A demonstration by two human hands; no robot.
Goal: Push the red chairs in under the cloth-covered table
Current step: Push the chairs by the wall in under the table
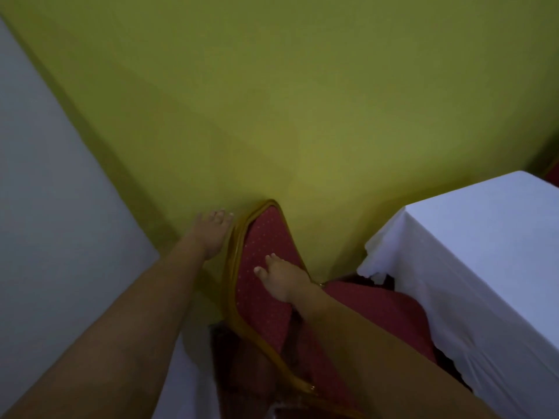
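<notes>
A red chair [263, 267] with a gold frame and dotted red padding stands in the lower middle, its backrest edge-on to me. Its seat [378, 300] reaches right, under the hanging edge of the white cloth on the table [484, 237]. My left hand [211, 234] lies against the outer left side of the backrest's gold frame, fingertips curled near the top corner. My right hand [284, 276] rests on the padded face of the backrest, thumb on the padding and fingers wrapped over its right edge.
A yellow-green surface [302, 101] fills the view beyond the chair, and a grey one [45, 192] fills the left. A sliver of another red and gold chair [554, 170] shows at the far right edge, behind the table.
</notes>
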